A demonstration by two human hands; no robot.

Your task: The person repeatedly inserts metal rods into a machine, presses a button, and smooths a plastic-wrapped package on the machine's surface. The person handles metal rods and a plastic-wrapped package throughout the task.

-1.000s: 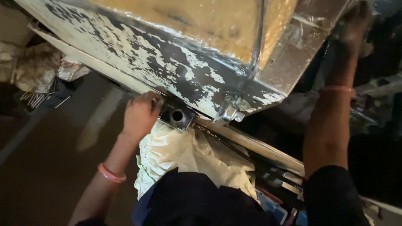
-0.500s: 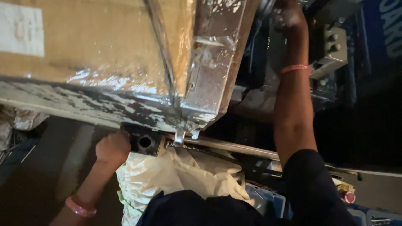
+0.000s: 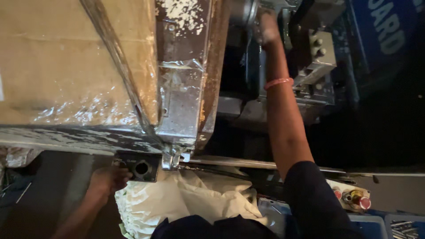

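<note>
My left hand (image 3: 107, 179) rests low at the left against a small dark metal block with a round hole (image 3: 140, 167), fingers curled at its edge. That block sits under the corner of a worn, paint-flaked machine table (image 3: 181, 88) covered with cardboard and clear plastic film (image 3: 66, 66). My right hand (image 3: 265, 27) reaches far up and grips a grey metal part of the machine (image 3: 243, 13) at the top. A pink band circles that wrist.
A pale cloth (image 3: 190, 199) lies over my lap. A long metal rail (image 3: 265, 164) runs to the right under the table. A small control box with red buttons (image 3: 352, 194) and a tray of metal bits (image 3: 403, 225) sit at lower right. A blue panel (image 3: 385, 40) stands at upper right.
The view has swung right and upward, bringing the machine and blue panel into sight. My left hand slid lower beside the holed block. My right hand stays raised on the machine.
</note>
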